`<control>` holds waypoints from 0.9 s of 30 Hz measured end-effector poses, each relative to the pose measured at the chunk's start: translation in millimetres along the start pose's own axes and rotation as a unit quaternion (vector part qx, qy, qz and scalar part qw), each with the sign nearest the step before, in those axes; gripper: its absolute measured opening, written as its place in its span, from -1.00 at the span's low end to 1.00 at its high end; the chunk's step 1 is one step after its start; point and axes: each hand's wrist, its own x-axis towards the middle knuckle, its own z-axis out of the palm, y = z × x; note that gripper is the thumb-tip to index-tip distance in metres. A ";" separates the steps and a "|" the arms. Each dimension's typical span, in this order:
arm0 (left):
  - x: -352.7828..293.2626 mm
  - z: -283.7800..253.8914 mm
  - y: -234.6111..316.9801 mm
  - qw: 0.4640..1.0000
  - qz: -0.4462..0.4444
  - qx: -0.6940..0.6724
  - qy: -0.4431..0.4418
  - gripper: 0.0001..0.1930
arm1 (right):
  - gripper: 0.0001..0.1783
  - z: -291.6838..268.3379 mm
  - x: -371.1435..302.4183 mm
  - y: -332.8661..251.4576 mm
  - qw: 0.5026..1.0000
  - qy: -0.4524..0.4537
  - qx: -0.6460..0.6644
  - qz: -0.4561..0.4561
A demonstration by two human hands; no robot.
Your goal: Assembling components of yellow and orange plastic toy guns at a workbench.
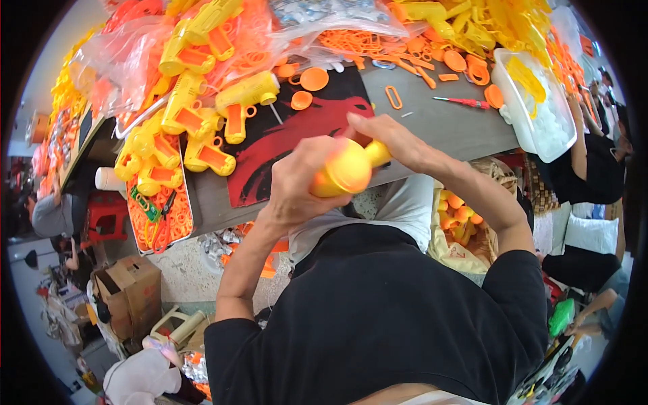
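Observation:
My left hand [297, 182] wraps around a round yellow-orange plastic toy part [347, 169] held over the table's near edge. My right hand [395, 138] comes in from the right, its fingers pinching the narrow yellow end of the same part. Behind my hands lies a black mat with a red pattern [297, 131]. A heap of yellow toy guns with orange inserts [196, 121] sits to the left of the mat.
An orange tray of rings [162, 216] lies at the left edge. A white bin [536, 108] stands at the right, a red screwdriver [462, 102] near it. Orange discs and loops [391, 47] litter the back. Another person [594, 169] sits right. Cardboard box [131, 290] on the floor.

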 end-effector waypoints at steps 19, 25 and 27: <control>-74.7 -24.5 -10.6 0.633 -0.476 -0.507 0.341 -0.59 | -0.84 8.3 155.3 8.1 0.756 0.285 -0.453 -0.377; -93.2 -24.1 -3.2 0.648 -0.462 -0.469 0.382 -0.53 | -0.88 -0.7 199.6 24.4 0.610 0.316 -0.672 -0.276; -92.2 -26.0 -7.1 0.633 -0.451 -0.496 0.388 -0.51 | -0.86 -10.8 184.8 18.3 0.663 0.255 -0.605 -0.360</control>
